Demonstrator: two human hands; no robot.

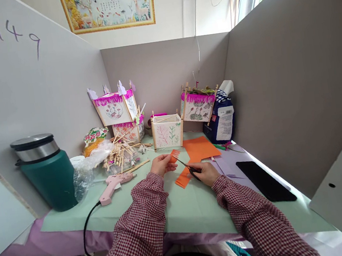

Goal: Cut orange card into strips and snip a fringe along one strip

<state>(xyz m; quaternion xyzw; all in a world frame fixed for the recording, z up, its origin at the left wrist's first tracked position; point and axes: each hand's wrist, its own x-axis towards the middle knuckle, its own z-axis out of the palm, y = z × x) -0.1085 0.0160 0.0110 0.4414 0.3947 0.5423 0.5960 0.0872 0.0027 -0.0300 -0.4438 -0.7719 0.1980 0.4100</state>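
Note:
Pinched in my left hand point(161, 165) is a small orange paper strip point(175, 156), its far edge cut into a fringe. My right hand point(207, 173) grips black-handled scissors point(192, 170), with the blades reaching up to the fringed paper. Beneath the scissors, folded orange paper strips point(182, 179) lie on the table. A larger orange sheet point(199, 147) rests just beyond my hands. Behind it stands a square white paper lantern point(167, 132) with a stick frame and drawn plants on its side.
Left are a green tumbler point(48, 175), a pink glue gun point(114, 187) with a black cord, and heaped wooden sticks point(119, 154). Fringed lanterns point(114, 108) stand at the back left, another lantern point(199, 107) back right, beside a blue bag point(223, 116). A black phone point(264, 180) lies right.

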